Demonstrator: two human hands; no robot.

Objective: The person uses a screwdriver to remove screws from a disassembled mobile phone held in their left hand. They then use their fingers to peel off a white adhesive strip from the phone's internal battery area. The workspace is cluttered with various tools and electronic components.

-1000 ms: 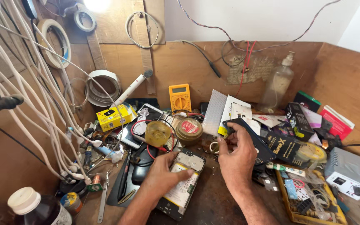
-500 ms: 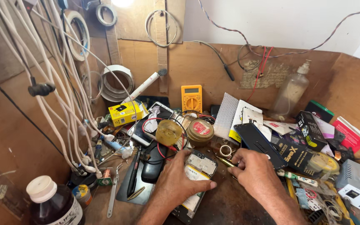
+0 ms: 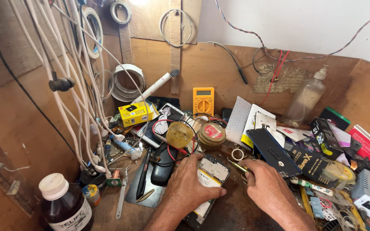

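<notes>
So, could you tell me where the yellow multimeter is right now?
In the head view, the yellow multimeter leans against the wooden back wall, centre-left, behind the two round tins and above the left hand.

The single head camera looked steeply down, close, over the workbench (image 3: 236, 214) toward its back wooden wall (image 3: 219, 64) and right corner.

An opened smartphone with its back cover off (image 3: 210, 175) lies flat on the brown wooden bench, its long axis running towards the back wall and tilted slightly right. Its upper end shows a bare circuit board and metal shields; below that sits a pale battery, partly hidden. Thin brass-coloured metal tweezers (image 3: 237, 166) point at its upper right edge.
</notes>
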